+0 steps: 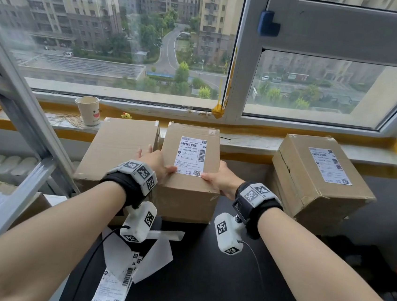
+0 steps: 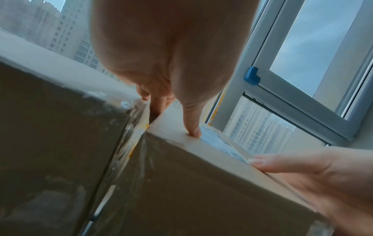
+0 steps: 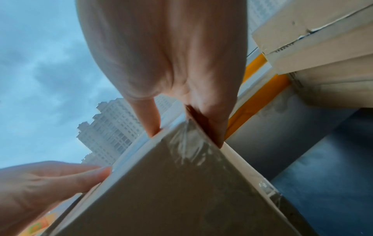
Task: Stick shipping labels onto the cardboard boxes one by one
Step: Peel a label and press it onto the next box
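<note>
Head view: three boxes stand along the sill side of the dark desk (image 1: 203, 285). Right box (image 1: 321, 183) carries a label (image 1: 329, 165) on its top, so it looks done. Middle box (image 1: 187, 173) has a label (image 1: 190, 155) lying flat on its top face; judged to be in the pressing-down step. Left box (image 1: 117, 146) shows a bare top, so at least that one is left. More labels (image 1: 114, 286) and peeled backing paper (image 1: 158, 244) lie on the desk near the person, between the forearms. Left hand (image 1: 154, 161) sits at the middle box's left top edge, thumb on the near-left corner of the label, fingers reaching down into the gap between left and middle boxes. Left wrist view confirms: thumb tip presses the top face at the label's edge, fingers drop over the side; a clasp round the box edge, not a flat palm. Right hand (image 1: 221, 179) mirrors it at the right top edge, thumb on the label's near-right corner, fingers wrapped down the right side; right wrist view shows the same straddle of the edge. Both thumbs hold the near end of the label; its far end lies beyond the hands, toward the window. Whether the far end is fully stuck cannot be told. Paper cup (image 1: 87, 110) stands on the sill behind the left box.
</note>
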Demonstrator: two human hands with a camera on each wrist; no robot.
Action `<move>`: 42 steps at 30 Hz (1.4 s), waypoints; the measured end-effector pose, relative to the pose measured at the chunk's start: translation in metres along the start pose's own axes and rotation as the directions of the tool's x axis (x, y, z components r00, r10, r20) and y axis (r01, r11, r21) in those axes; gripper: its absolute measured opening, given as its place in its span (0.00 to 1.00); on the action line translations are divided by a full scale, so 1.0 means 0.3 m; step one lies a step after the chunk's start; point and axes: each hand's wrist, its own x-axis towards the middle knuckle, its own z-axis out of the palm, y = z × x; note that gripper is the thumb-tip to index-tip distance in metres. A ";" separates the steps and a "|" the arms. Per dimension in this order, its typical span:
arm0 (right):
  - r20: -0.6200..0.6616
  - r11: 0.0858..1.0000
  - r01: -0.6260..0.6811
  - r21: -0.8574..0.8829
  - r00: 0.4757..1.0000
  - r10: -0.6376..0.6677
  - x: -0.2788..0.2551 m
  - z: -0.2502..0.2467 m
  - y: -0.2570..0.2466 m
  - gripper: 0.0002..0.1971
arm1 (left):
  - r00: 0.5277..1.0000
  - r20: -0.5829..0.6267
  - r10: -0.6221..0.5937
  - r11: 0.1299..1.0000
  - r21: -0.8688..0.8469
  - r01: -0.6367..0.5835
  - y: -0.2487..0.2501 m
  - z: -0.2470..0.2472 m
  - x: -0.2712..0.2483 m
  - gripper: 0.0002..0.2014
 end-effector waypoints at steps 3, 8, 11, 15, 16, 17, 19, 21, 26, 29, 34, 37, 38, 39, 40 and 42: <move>0.001 0.995 0.047 0.089 0.999 -0.047 -0.013 -0.014 -0.005 0.26 | 0.997 -0.071 0.035 0.994 -0.096 -0.042 0.011 -0.022 -0.014 0.28; -0.140 0.987 0.116 0.110 0.985 -0.100 -0.052 -0.056 -0.018 0.22 | 0.983 -0.141 0.121 0.892 -0.418 -0.170 0.052 -0.061 -0.053 0.26; -0.217 0.977 0.178 0.119 0.965 -0.150 -0.097 -0.085 -0.032 0.20 | 0.969 -0.201 0.142 0.816 -0.531 -0.229 0.073 -0.095 -0.093 0.24; -0.273 0.951 0.244 0.189 0.944 -0.187 -0.188 -0.134 -0.028 0.18 | 0.963 -0.224 0.149 0.685 -0.679 -0.264 0.099 -0.122 -0.169 0.18; -0.277 0.943 0.255 0.215 0.942 -0.192 -0.218 -0.145 -0.024 0.18 | 0.967 -0.207 0.147 0.642 -0.724 -0.253 0.108 -0.124 -0.192 0.17; -0.281 0.933 0.268 0.240 0.939 -0.198 -0.252 -0.156 -0.018 0.20 | 0.971 -0.186 0.150 0.599 -0.764 -0.239 0.116 -0.126 -0.217 0.16; -0.299 0.914 0.289 0.284 0.933 -0.201 -0.327 -0.171 -0.002 0.23 | 0.976 -0.144 0.164 0.521 -0.827 -0.210 0.129 -0.124 -0.264 0.15; -0.330 0.898 0.304 0.318 0.923 -0.196 -0.398 -0.181 0.022 0.26 | 0.976 -0.099 0.194 0.470 -0.864 -0.181 0.136 -0.113 -0.307 0.16; -0.390 0.890 0.289 0.353 0.910 -0.140 -0.581 -0.196 0.130 0.28 | 0.953 0.005 0.303 0.418 -0.899 -0.128 0.167 -0.048 -0.427 0.18; -0.430 0.878 0.283 0.387 0.897 -0.100 -0.690 -0.195 0.208 0.27 | 0.925 0.068 0.373 0.417 -0.903 -0.101 0.185 0.017 -0.501 0.17; -0.434 0.893 0.168 0.418 0.900 0.034 -0.804 -0.216 0.373 0.27 | 0.894 0.175 0.413 0.500 -0.864 -0.062 0.199 0.167 -0.554 0.18; -0.428 0.896 0.100 0.433 0.897 0.106 -0.840 -0.242 0.482 0.28 | 0.874 0.245 0.419 0.526 -0.851 -0.014 0.224 0.270 -0.582 0.18; -0.426 0.897 0.081 0.435 0.896 0.126 -0.847 -0.250 0.516 0.28 | 0.872 0.264 0.413 0.533 -0.846 0.003 0.234 0.304 -0.590 0.18; -0.424 0.896 0.064 0.440 0.894 0.143 -0.853 -0.259 0.547 0.28 | 0.872 0.279 0.403 0.539 -0.842 0.021 0.245 0.338 -0.594 0.17; -0.420 0.894 0.048 0.445 0.893 0.161 -0.857 -0.269 0.577 0.28 | 0.870 0.296 0.393 0.541 -0.840 0.042 0.257 0.371 -0.594 0.18; -0.404 0.890 0.012 0.456 0.894 0.194 -0.860 -0.300 0.633 0.29 | 0.860 0.341 0.380 0.545 -0.834 0.090 0.288 0.435 -0.592 0.19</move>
